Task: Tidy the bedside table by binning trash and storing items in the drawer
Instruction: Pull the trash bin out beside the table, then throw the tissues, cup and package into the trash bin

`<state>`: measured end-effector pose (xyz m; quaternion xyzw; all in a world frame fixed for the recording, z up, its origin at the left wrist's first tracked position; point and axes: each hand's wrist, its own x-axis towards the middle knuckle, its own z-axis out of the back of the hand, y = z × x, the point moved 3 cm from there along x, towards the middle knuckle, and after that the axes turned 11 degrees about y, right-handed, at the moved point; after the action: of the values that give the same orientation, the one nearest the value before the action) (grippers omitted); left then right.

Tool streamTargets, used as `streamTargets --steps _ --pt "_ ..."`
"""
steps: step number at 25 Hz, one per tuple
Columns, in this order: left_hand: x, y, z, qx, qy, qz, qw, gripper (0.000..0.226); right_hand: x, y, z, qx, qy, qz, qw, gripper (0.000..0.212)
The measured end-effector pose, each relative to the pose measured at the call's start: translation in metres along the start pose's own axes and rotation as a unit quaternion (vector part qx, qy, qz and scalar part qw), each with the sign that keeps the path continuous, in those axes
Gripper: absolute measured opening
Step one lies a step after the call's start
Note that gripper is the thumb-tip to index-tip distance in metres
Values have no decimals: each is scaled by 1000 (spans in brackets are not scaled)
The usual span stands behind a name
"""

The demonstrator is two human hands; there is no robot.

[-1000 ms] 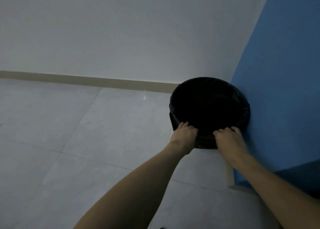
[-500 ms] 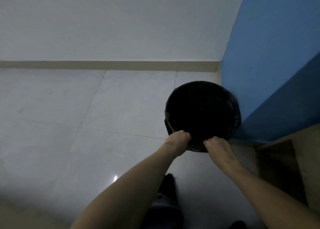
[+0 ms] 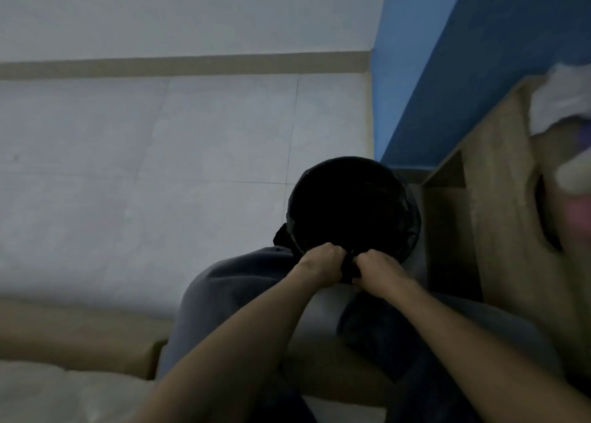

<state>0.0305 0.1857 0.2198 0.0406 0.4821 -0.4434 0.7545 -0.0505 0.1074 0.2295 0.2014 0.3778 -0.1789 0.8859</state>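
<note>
A round black bin [image 3: 351, 205] lined with a black bag stands on the pale tiled floor, just left of the wooden bedside table [image 3: 499, 205]. Both my hands grip the bin's near rim side by side: my left hand [image 3: 321, 264] and my right hand [image 3: 379, 274] are closed on the bag edge. The bin's inside is dark and I cannot see any contents. On the table top at the far right lie blurred white crumpled things [image 3: 563, 99] and a pinkish object [image 3: 580, 214]. The table's front has an oval cut-out handle [image 3: 543, 218].
A blue wall [image 3: 463, 54] runs behind the bedside table. A white wall with a beige skirting board [image 3: 192, 66] closes the far side. My knees in dark trousers [image 3: 230, 294] are below the bin. A bed edge [image 3: 64, 342] lies at lower left.
The bin has been drawn from the corner toward me and now sits beside the bedside table. My hands have come closer together on its rim. The view has tilted down, showing knees and table.
</note>
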Motion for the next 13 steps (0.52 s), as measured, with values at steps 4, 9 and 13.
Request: streamTargets --steps 4,9,13 --pt "-26 -31 18 -16 -51 -37 998 29 -29 -3 29 75 -87 -3 993 24" --pt "-57 -108 100 -93 -210 -115 966 44 -107 -39 109 227 -326 0 918 35" --pt "-78 -194 128 -112 -250 -164 948 44 -202 -95 133 250 -530 -24 810 30"
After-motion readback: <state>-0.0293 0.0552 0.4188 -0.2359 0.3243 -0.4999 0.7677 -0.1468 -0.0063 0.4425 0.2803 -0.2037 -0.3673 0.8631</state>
